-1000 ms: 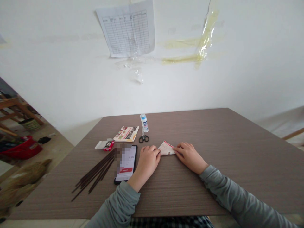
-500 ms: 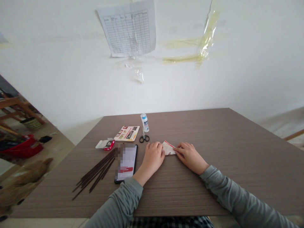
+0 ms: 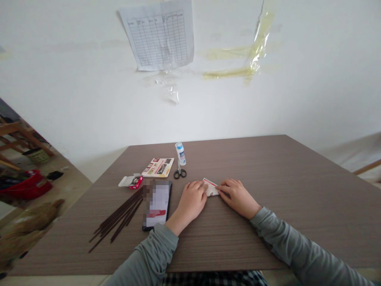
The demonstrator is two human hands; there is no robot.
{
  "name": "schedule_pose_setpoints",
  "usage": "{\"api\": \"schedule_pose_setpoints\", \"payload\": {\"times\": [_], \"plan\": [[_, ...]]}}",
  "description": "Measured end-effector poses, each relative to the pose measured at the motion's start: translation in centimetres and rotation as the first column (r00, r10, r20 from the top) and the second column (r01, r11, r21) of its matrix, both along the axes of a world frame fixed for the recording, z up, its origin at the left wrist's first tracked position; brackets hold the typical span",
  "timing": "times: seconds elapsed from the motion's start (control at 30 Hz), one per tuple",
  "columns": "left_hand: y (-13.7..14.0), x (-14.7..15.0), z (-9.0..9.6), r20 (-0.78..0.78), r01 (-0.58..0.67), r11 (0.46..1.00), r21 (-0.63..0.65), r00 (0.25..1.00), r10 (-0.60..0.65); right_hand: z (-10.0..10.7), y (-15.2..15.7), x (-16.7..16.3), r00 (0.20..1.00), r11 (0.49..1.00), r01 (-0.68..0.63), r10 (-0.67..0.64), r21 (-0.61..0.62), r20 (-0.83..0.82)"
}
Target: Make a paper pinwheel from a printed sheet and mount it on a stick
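Observation:
A small folded piece of printed paper (image 3: pixel 211 190), white with a red stripe, lies on the table between my hands. My left hand (image 3: pixel 193 200) is closed over its left side, with the fingers curled and part of the paper hidden beneath them. At the right edge, the thumb and fingers of my right hand (image 3: pixel 237 197) pinch the paper. Left of my left hand is a phone (image 3: pixel 157 202) with its screen lit. Black-handled scissors (image 3: pixel 180 172) and a white glue stick with a blue cap (image 3: pixel 180 154) are just beyond my left hand.
A bundle of thin dark brown sticks (image 3: pixel 119 216) lies left of the phone. Behind it are an opened red and white small box (image 3: pixel 136 182) and folded printed paper sheets (image 3: pixel 158 167). The brown table (image 3: pixel 268 159) meets a white wall bearing a taped chart (image 3: pixel 160 37).
Both hands stay on the paper, with only slight finger shifts. The paper appears slightly turned, and the whole view has moved a little.

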State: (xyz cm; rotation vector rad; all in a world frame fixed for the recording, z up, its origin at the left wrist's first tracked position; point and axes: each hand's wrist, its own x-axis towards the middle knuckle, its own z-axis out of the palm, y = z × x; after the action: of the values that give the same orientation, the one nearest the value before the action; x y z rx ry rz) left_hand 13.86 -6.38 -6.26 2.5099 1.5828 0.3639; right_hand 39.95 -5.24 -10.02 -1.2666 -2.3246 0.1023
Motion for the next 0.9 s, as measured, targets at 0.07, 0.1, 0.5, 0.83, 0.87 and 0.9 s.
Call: {"api": "schedule_pose_setpoints", "payload": {"times": [0.07,0.1,0.5,0.83,0.87,0.9], "plan": [[-0.04,0.03,0.02,-0.016,-0.012,1.0,-0.005,1.0,0.012,-0.01,0.01,0.0,1.0,1.0,-0.003,0.003,-0.012,-0.004],[-0.04,0.03,0.02,-0.022,-0.016,1.0,-0.007,1.0,0.016,-0.01,0.01,-0.01,1.0,1.0,-0.005,0.005,-0.019,-0.004],[-0.2,0.13,0.47,-0.032,-0.028,1.0,-0.001,0.999,0.028,-0.11,0.01,-0.09,0.999,0.999,0.033,-0.032,-0.008,0.043],[-0.05,-0.18,0.0,-0.019,-0.013,1.0,0.016,1.0,0.014,0.46,-0.36,-0.26,0.997,0.998,0.051,-0.049,-0.032,0.059],[-0.03,-0.22,-0.06,-0.014,-0.012,1.0,0.017,1.0,0.012,0.46,-0.37,-0.26,0.997,0.998,0.052,-0.05,-0.029,0.061],[-0.01,-0.25,-0.1,-0.009,-0.014,1.0,0.016,1.0,0.014,0.45,-0.38,-0.26,0.997,0.998,0.052,-0.051,-0.024,0.063]]}}
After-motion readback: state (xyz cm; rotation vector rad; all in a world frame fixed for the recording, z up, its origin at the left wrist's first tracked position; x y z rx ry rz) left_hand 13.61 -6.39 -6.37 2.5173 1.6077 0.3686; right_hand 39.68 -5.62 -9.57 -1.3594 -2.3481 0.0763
